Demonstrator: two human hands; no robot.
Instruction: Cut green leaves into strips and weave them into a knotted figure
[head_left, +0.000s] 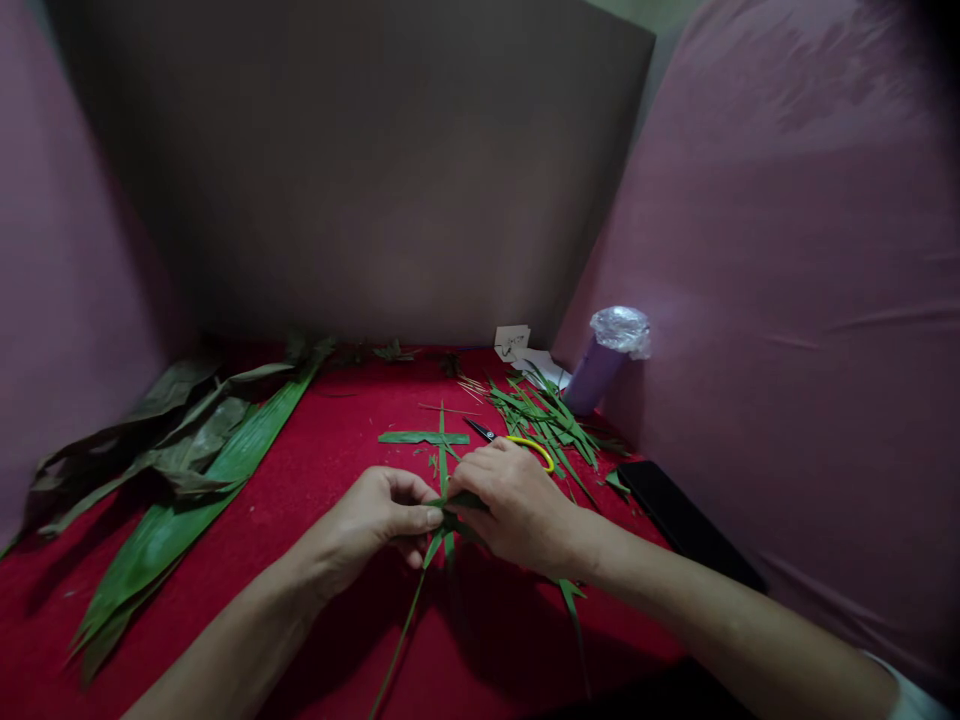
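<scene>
Green leaf strips (443,475) cross one another between my two hands, with ends pointing up and down. My left hand (390,515) pinches them between thumb and fingers. From the right, my right hand (499,500) closes its fingers on the same strips; its fingertips are partly hidden. One long thin strip (405,630) hangs down toward the near side. Beyond my hands a flat green leaf piece (401,438) lies crosswise on the red cloth (345,420). Scissors with yellow handles (545,455) lie just past my right hand.
Large green leaves (202,495) and dull, dry leaves (176,430) lie at the left. Cut green strips (544,415) are heaped at the right, near a purple cylinder (596,375) topped with clear plastic, white papers (512,340) and a black flat object (690,525). Walls enclose the cloth.
</scene>
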